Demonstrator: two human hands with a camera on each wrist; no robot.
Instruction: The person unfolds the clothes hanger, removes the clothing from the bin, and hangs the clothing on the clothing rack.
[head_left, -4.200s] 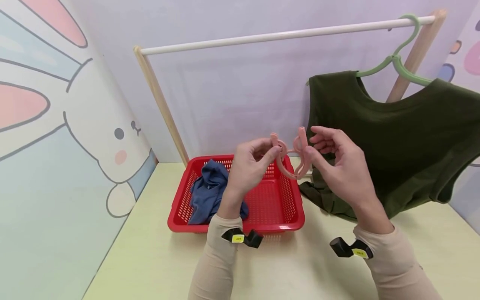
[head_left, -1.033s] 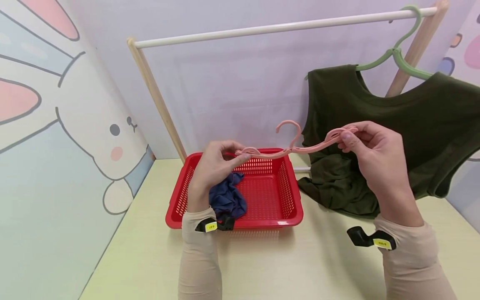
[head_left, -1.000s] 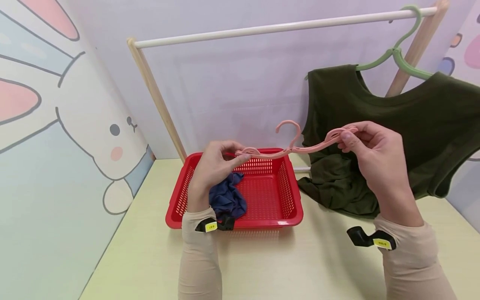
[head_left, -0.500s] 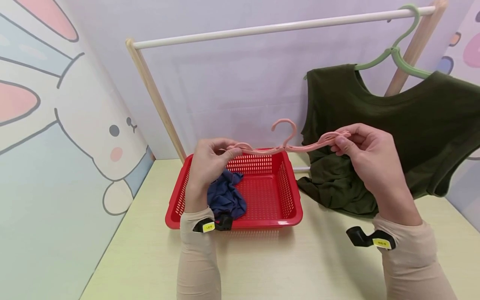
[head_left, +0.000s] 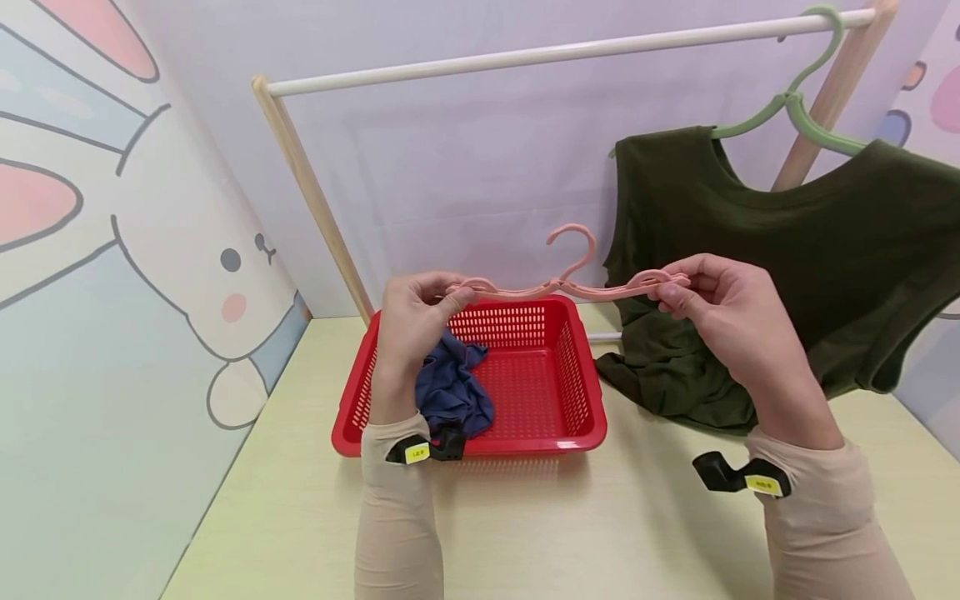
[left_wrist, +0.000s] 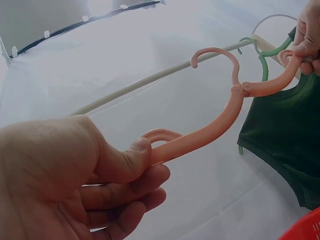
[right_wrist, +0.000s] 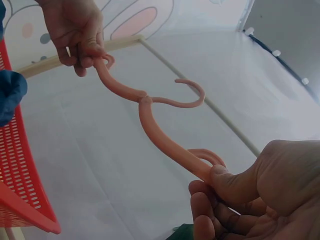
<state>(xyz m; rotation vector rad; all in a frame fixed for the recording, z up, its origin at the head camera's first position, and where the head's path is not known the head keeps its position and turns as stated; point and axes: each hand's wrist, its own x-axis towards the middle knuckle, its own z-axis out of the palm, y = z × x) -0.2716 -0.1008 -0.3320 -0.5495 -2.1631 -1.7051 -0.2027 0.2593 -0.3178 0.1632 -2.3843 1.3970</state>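
A pink folding clothes hanger (head_left: pixel 600 292) is spread out wide above the back of the red basket, its hook pointing up. My left hand (head_left: pixel 408 329) pinches one arm's tip between thumb and fingers. At the other tip, my right hand (head_left: pixel 731 321) pinches the hanger the same way. In the left wrist view the hanger (left_wrist: pixel 210 127) shows its centre joint and a small loop near my thumb. Below my left hand, a crumpled blue garment (head_left: pixel 453 392) lies in the basket, partly hidden by that hand and wrist.
The red basket (head_left: pixel 592 392) stands on the pale yellow table (head_left: pixel 525 533). Behind it rises a clothes rack with a white rail (head_left: pixel 525 58). A dark green sleeveless top (head_left: pixel 780 242) hangs at the right on a green hanger (head_left: pixel 813 137), its hem bunched on the table.
Earlier the hanger was folded up between both hands; it is now spread out. Over the last second both hands shifted slightly left and the hanger became more level.
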